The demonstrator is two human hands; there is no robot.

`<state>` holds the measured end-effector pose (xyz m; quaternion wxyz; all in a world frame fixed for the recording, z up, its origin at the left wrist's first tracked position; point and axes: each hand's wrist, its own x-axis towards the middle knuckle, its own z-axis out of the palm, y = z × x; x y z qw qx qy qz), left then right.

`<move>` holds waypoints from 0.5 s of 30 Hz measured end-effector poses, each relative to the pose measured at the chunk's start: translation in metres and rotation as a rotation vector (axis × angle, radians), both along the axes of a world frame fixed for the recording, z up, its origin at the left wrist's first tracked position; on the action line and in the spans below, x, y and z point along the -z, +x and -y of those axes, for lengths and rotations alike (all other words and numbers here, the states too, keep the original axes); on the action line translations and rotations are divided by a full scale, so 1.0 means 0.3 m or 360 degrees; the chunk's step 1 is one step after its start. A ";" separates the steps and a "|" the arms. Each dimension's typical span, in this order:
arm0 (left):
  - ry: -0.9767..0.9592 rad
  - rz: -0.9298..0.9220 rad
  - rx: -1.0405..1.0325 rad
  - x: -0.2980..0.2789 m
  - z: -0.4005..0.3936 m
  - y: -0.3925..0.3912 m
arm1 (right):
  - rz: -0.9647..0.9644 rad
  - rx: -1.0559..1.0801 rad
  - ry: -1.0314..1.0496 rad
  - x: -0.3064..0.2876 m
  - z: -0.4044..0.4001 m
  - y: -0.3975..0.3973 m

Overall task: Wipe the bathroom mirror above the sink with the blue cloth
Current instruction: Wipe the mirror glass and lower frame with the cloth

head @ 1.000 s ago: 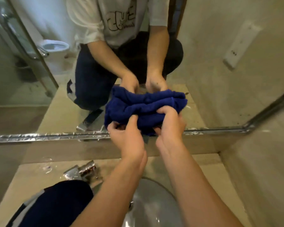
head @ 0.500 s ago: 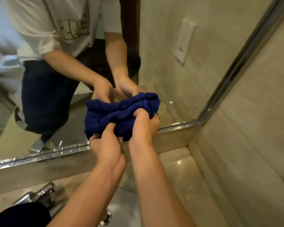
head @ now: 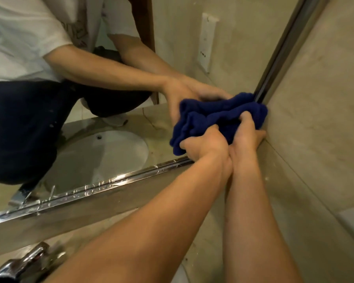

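Head view of the wiping step in progress. The blue cloth (head: 219, 121), bunched into thick folds, lay pressed against the mirror (head: 131, 119) at its lower right corner, touching the chrome frame (head: 282, 50) where the glass met the tiled side wall (head: 319, 99). The left hand (head: 204, 146) gripped the lower left part of the bundle, its fingers curled into the fabric; the right hand (head: 246, 135) gripped the lower right part, thumb dug into a fold and the remaining fingers curled under the cloth beside the wall. The two hands touched at the heel, wrists close together. The reflection showed the same pair of hands behind the cloth, with the sink basin (head: 102, 158) mirrored below. A chrome tap (head: 23, 260) stood on the worktop (head: 74, 240) at lower left, well apart from the cloth. Judged from this position, the stroke had reached the end of its travel against the frame; the next move would call for reversing direction or shifting upward to a fresh band of glass, keeping pressure even so the bunched folds stay flat on the surface rather than riding over the frame edge.
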<state>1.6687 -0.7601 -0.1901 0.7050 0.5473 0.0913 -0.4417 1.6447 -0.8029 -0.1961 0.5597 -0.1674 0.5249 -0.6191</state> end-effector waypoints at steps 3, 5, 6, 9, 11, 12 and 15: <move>0.0023 0.0009 0.0049 0.031 -0.003 0.008 | -0.0064 0.0056 -0.0031 0.036 -0.008 0.001; 0.0003 -0.0012 0.0055 0.043 -0.027 0.025 | -0.0076 0.0082 -0.0069 0.051 -0.028 0.017; -0.0012 0.0010 0.0033 0.043 -0.047 0.040 | -0.0105 0.0085 -0.0068 0.053 -0.041 0.031; -0.0069 0.0122 -0.0083 0.038 -0.140 0.119 | -0.0299 0.0057 0.0001 0.070 -0.118 0.128; -0.0101 0.0202 -0.0212 0.047 -0.252 0.214 | -0.0351 -0.0045 0.0052 0.088 -0.226 0.237; -0.0065 0.0268 -0.0279 0.048 -0.319 0.274 | -0.0329 -0.0132 0.0062 0.098 -0.290 0.298; 0.0035 0.0352 -0.0452 0.020 -0.483 0.415 | -0.0141 -0.0460 0.0053 0.099 -0.447 0.422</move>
